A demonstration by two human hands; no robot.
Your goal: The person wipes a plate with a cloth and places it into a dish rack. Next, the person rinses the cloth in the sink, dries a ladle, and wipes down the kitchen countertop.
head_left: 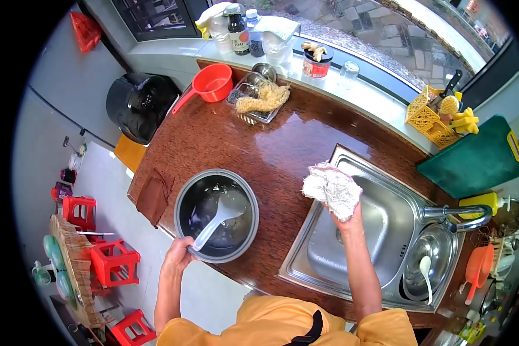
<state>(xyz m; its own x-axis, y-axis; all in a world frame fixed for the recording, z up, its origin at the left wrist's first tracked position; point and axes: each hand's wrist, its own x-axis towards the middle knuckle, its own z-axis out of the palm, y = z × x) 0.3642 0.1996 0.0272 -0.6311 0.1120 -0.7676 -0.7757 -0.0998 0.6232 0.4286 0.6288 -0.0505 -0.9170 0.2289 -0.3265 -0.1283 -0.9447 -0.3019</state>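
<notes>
A dark rice cooker inner pot [249, 230] stands on the brown countertop near its front edge. A pale plastic rice paddle [216, 222] leans inside it, over some liquid. My left hand [182, 254] grips the pot's rim at the lower left, right beside the end of the paddle's handle; whether the fingers also touch the handle I cannot tell. Above the left edge of the steel sink [357, 230], my right hand [349, 218] is closed on a crumpled white cloth [333, 189], which hides most of the fingers.
A brown cloth [154, 198] lies at the counter's left edge. Toward the back are a red ladle-shaped scoop [213, 82] and a tray with a loofah-like scrubber [263, 98]. The faucet [455, 216], a metal basin [429, 248] and a green cutting board [473, 155] stand to the right.
</notes>
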